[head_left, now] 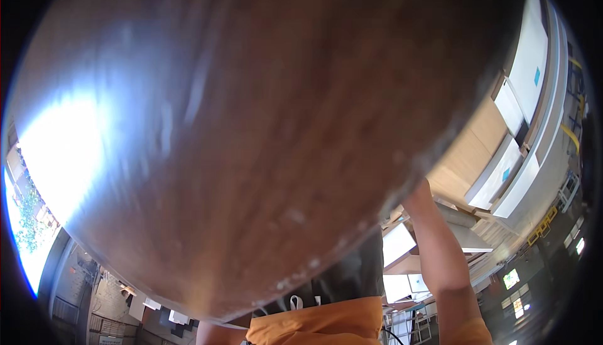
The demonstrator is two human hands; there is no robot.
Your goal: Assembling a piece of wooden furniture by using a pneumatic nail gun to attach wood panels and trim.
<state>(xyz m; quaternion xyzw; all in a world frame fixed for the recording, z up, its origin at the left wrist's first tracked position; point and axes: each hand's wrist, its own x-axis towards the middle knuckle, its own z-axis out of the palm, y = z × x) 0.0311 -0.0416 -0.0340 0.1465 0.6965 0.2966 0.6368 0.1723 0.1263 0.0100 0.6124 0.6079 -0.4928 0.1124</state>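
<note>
Panel [282, 125], brown and glossy, close up before the torso, covering most of the view. Right hand [418, 194] at its lower right edge, largely hidden; grip impossible to tell. Left hand out of view. Judged mid-handling: apparently already raised, not yet set down; remaining work not shown.

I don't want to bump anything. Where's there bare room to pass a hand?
The tan surface looks bare between the large brown panel and the white board. A gap shows between the right forearm and dark clothing, but white pieces crowd the view behind it; depth is unclear. The panel hides most else.
</note>
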